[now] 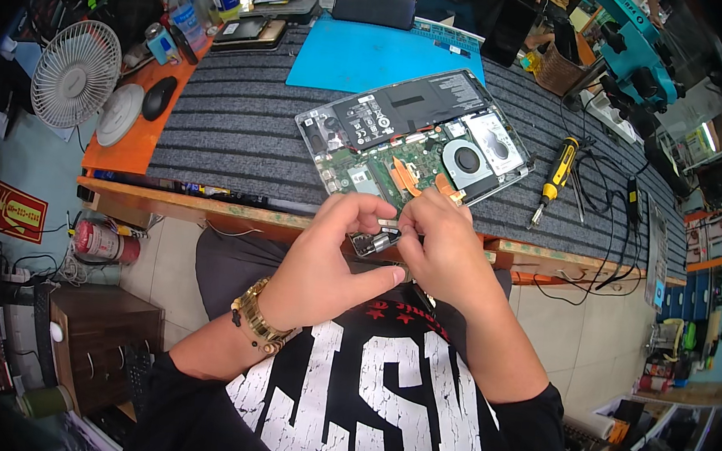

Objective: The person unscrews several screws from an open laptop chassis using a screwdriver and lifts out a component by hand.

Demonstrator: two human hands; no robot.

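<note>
An opened laptop base [415, 144] lies at an angle on the mat by the table's near edge, showing its black battery [406, 105], green circuit board, copper heat pipe [404, 176], round fan [467, 159] and silver drive [497, 141]. My left hand [328, 261] is at the near edge, fingers curved and thumb held well apart, with nothing visible in it. Fingertips pinched, my right hand [445, 246] is beside it; what it grips is hidden. Between the hands, a small dark and silver part [372, 242] shows at the laptop's near side.
To the right lie a yellow-black screwdriver [559, 174] and black cables [608, 200]. Behind the laptop is a blue work mat [341, 56] with a black case [374, 8]. A teal microscope [642, 57] stands far right; a white fan [76, 73] and mouse [159, 98] are left.
</note>
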